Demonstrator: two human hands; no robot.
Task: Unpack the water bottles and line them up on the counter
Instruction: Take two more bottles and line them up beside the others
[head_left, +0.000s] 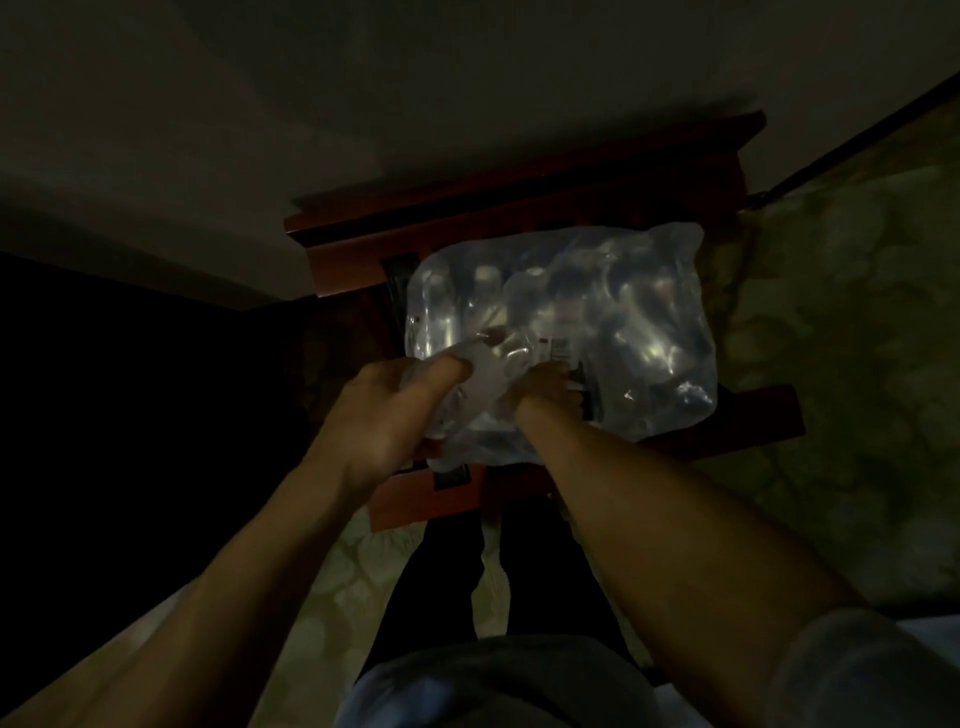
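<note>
Shrink-wrap on the clear plastic pack of water bottles (561, 332), which sits on the dark red wooden stand (519, 171), looks thin, slippery and stretchy; the load we judge heavy. Our left hand (395, 410) and right hand (545, 387), close together, pinch the film at the near edge, where it should tear.

pack of water bottles (561, 338) on wooden stand (519, 208), toward its right | left hand (384, 415) at pack's near-left corner | right hand (545, 389) on pack's near edge, right of left hand | carpet (831, 364) right of stand | wall (363, 104) behind stand
</note>
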